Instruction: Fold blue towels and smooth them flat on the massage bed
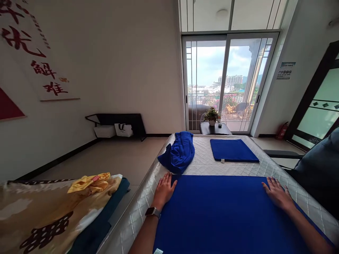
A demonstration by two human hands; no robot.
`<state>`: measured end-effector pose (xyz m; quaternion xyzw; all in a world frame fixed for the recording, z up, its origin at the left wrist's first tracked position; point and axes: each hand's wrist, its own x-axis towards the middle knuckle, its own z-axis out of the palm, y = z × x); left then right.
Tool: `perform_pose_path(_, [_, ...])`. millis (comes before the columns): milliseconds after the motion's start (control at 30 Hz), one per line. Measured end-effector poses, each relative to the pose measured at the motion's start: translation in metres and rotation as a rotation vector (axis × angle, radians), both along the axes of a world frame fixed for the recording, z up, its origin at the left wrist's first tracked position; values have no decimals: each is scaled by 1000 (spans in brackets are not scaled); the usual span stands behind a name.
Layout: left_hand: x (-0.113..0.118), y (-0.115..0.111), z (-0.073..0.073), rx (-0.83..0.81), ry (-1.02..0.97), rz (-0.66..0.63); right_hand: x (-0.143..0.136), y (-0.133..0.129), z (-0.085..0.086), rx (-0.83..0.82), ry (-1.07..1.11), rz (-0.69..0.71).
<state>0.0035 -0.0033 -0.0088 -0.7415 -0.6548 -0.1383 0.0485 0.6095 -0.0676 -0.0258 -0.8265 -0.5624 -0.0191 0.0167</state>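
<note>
A large blue cloth (219,211) lies flat on a white quilted mattress (201,151). My left hand (164,190) rests palm down on its far left corner, fingers spread, with a watch on the wrist. On the far right corner lies my right hand (278,192), also flat with fingers apart. Just beyond my left hand is a crumpled blue towel (180,151). A folded blue cloth (233,150) with a small white tag sits farther back on the right of the mattress. Neither hand grasps anything.
At the lower left is a patterned blanket (34,208) with a yellow cloth (91,181) on top. A small table (215,128) bearing a potted plant (211,116) stands past the mattress. A dark chair (317,169) is at the right. A black rack (119,121) stands by the wall.
</note>
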Motion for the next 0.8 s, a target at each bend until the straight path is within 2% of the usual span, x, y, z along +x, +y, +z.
perform_pose_path(67, [1,0,0,0,-2,1,-52,-6,13,42,-25,26])
perform_pose_path(133, [2,0,0,0,-9,8,-121,-18,29,57,-30,118])
perform_pose_path(200, [3,-1,1,2,-11,14,-199,-35,45,53,28,278])
perform_pose_path(300, [3,-1,2,1,-2,8,-305,-62,65,12,233,482])
perform_pose_path(400, [3,-1,2,-4,-4,-3,-373,-80,70,-18,415,672])
perform_pose_path(467, [2,0,2,-12,-12,-8,-396,-86,65,-53,498,736])
perform_pose_path(567, [1,1,1,-16,-24,-14,-404,-88,53,-113,560,757])
perform_pose_path(667, [0,2,0,-2,-34,-20,-391,-89,47,-108,545,729])
perform_pose_path(800, [0,2,0,-2,-54,-17,-353,-91,47,-89,480,679])
